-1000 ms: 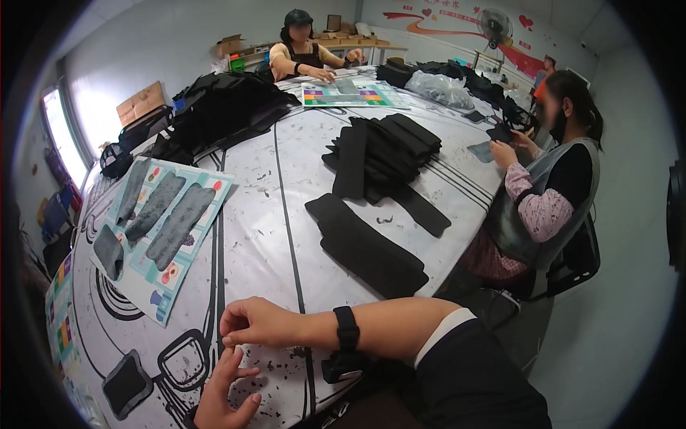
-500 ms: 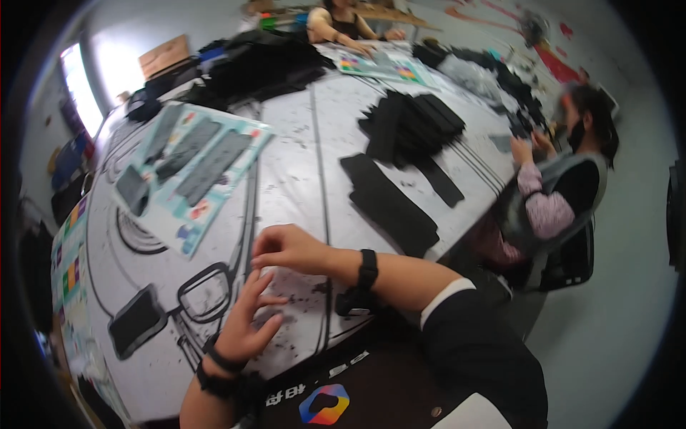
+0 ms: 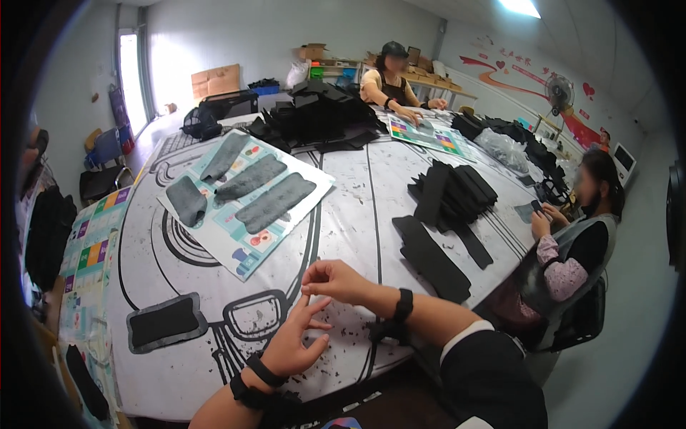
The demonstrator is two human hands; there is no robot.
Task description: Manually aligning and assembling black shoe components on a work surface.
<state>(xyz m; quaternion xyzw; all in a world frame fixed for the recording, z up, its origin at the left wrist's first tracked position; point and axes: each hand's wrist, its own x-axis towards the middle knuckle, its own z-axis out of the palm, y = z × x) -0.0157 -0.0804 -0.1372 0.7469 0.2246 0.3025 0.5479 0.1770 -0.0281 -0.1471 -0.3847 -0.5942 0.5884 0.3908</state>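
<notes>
My left hand [image 3: 296,344] is held over the near part of the table with its fingers stretched and apart. My right hand [image 3: 339,282] is closed, with thumb and forefinger pinched together at a left fingertip. Whatever sits in that pinch is too small to make out. A black rectangular pad with a grey border [image 3: 167,322] lies on the table to the left of my hands. Beyond them, several grey fabric strips [image 3: 277,202] rest on a printed sheet [image 3: 246,263]. To the right are flat black strips [image 3: 433,259] and a fanned stack of black pieces [image 3: 455,193].
A white table cover with black line drawings [image 3: 343,236] is scattered with dark crumbs. A heap of black pieces [image 3: 321,118] stands at the far side. One co-worker [image 3: 393,86] sits across the table, another [image 3: 572,236] at the right edge. A clear plastic bag [image 3: 502,149] lies far right.
The view has tilted up and turned slightly left, so more of the room shows. My hands keep nearly the same pose, right fingers still pinched at a left fingertip.
</notes>
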